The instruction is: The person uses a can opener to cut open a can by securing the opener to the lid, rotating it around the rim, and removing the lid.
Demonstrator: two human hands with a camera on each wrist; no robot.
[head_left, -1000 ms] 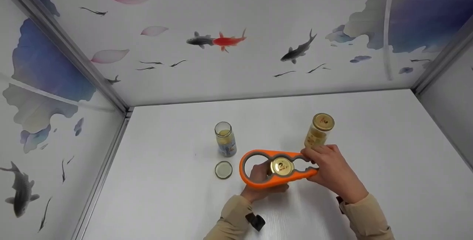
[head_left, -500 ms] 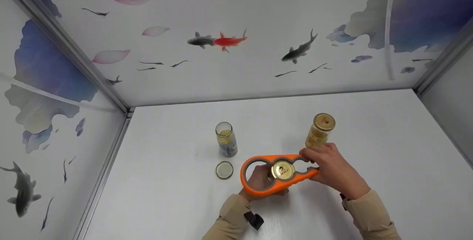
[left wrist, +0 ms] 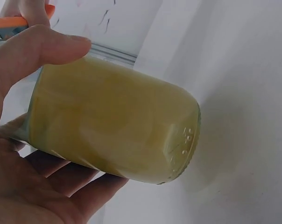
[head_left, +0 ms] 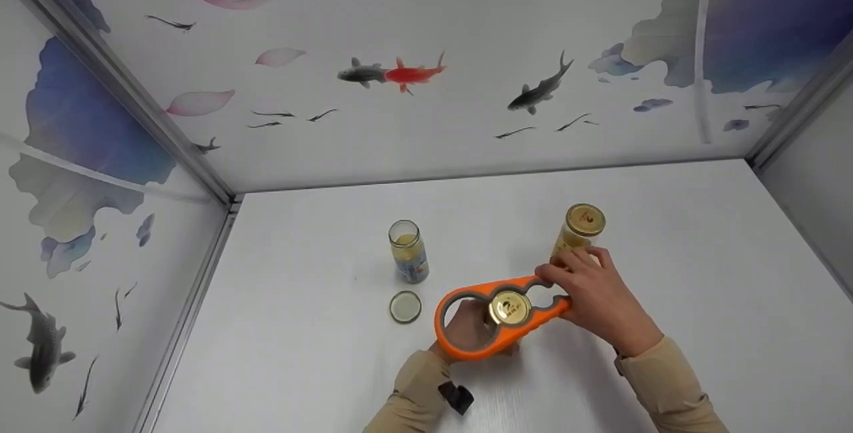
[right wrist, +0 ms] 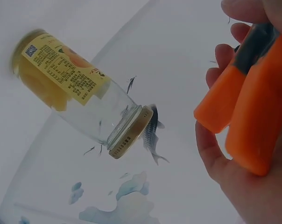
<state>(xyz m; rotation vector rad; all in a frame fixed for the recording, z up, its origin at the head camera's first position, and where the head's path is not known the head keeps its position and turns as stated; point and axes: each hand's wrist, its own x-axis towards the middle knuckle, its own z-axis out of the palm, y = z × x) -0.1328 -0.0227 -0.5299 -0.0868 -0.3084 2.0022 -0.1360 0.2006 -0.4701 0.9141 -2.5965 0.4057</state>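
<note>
My left hand grips a glass jar of yellowish contents round its side, seen tilted in the left wrist view. Its gold lid sits inside the middle notch of an orange jar opener with grey lining. With the right hand I hold the opener's two handle ends, which stand apart from each other. Just beyond that hand stands a second jar with a yellow label and a gold lid; my fingers overlap its lower part in the head view.
To the left stands an uncovered glass jar with a blue label and yellow contents. A loose round lid lies flat on the white table in front of it. Printed panels wall the table at the back and sides.
The opener has turned: its looped end has swung toward the body, while the handle end has edged away with my right hand. The left hand still holds the jar.
</note>
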